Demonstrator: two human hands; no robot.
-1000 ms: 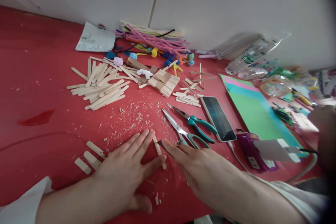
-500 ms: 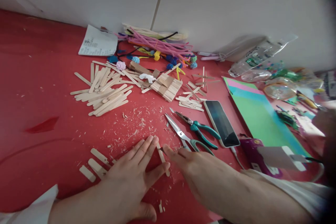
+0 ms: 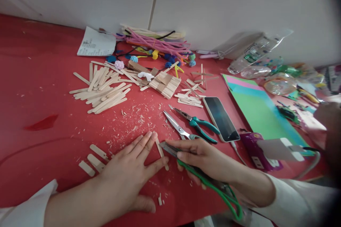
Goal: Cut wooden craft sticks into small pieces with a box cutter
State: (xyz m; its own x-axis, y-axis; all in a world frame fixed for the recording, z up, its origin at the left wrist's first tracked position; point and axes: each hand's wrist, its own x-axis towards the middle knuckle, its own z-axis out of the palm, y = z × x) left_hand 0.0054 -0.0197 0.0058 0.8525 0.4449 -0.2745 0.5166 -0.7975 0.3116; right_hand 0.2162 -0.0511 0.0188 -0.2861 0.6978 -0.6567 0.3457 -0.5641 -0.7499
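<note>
With its fingers spread, my left hand (image 3: 128,175) lies flat on the table. It pins a wooden craft stick (image 3: 160,150) there, one fingertip over its lower part and others against its top end. My right hand (image 3: 204,158) is closed around a utility knife (image 3: 170,149) with green along its handle; its tip meets the edge of the stick. Short cut stick pieces (image 3: 96,163) lie left of my left hand. Wood shavings (image 3: 137,118) are scattered beyond my fingertips. Scissors (image 3: 177,125) and teal-handled pliers (image 3: 197,122) rest just past my right hand.
Piled craft sticks (image 3: 106,95) and a banded stick bundle (image 3: 165,84) lie farther back. Pink pipe cleaners (image 3: 157,44) and a paper note (image 3: 96,42) are by the wall. At right are a phone (image 3: 221,118), coloured sheets (image 3: 261,103), a purple box (image 3: 252,149) and a plastic bottle (image 3: 247,56).
My right hand has turned, so the knife and its green part now show more plainly. My left hand still presses the stick. The whole view has shifted slightly.
</note>
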